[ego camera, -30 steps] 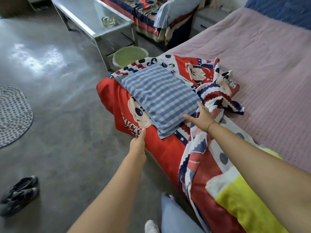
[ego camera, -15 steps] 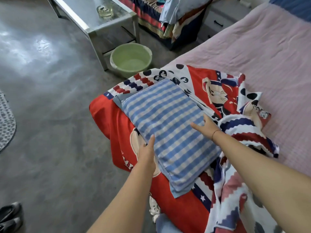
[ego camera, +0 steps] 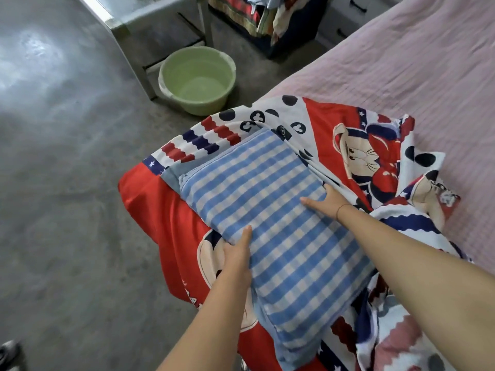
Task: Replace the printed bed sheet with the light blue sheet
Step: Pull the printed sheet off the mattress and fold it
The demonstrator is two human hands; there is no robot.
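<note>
**Gripping the pillow (ego camera: pixel 278 231) on the sheet (ego camera: pixel 160 210)**

On my feed the left hand (ego camera: pixel 237 253) holds the pillow's left edge with its thumb on top. The right hand (ego camera: pixel 325 203) holds the right edge, thumb spread over the soft blue-and-white check. The pillow is plump and rectangular. It lies on the sheet, a smooth red, white and navy cartoon print bunched in folds over the bed's corner and draping down its side. Beyond it lies the pink ribbed mattress (ego camera: pixel 401 62). A round green plastic basin (ego camera: pixel 197 79) stands on the glossy grey floor (ego camera: pixel 67 156), its bare bottom showing.
</note>
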